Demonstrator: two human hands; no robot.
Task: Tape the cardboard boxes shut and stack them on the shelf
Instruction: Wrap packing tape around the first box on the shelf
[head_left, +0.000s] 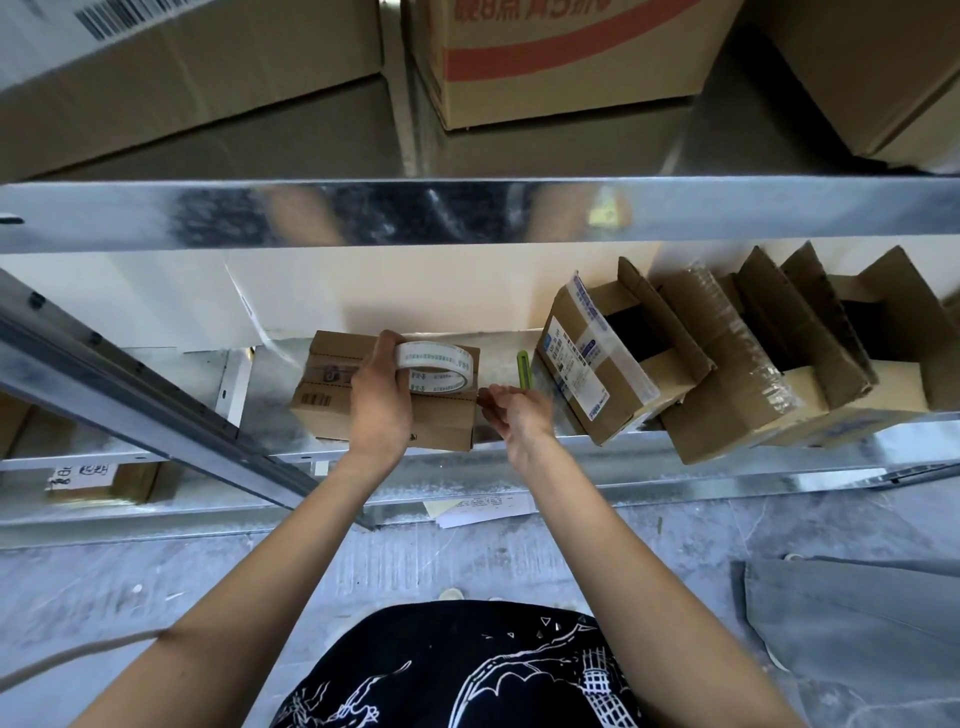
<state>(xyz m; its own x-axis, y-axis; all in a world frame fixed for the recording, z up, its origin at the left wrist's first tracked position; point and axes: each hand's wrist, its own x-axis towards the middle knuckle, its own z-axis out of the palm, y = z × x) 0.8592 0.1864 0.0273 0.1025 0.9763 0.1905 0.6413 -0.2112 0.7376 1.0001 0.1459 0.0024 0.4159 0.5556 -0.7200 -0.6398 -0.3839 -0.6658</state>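
Note:
A small closed cardboard box (332, 395) lies on the metal shelf (519, 447) in the middle of the view. My left hand (382, 400) grips a roll of white printed tape (436, 366) above the box's top. My right hand (519, 415) is just right of the box and pinches something at its right edge, apparently the tape's free end. A green utility knife (523, 366) lies on the shelf behind my right hand.
Three open boxes (618, 358) (727, 374) (883, 343) with raised flaps stand on the same shelf to the right. Large boxes (561, 57) fill the shelf above. A diagonal metal bar (156, 395) crosses at left. Papers (483, 506) lie on the floor.

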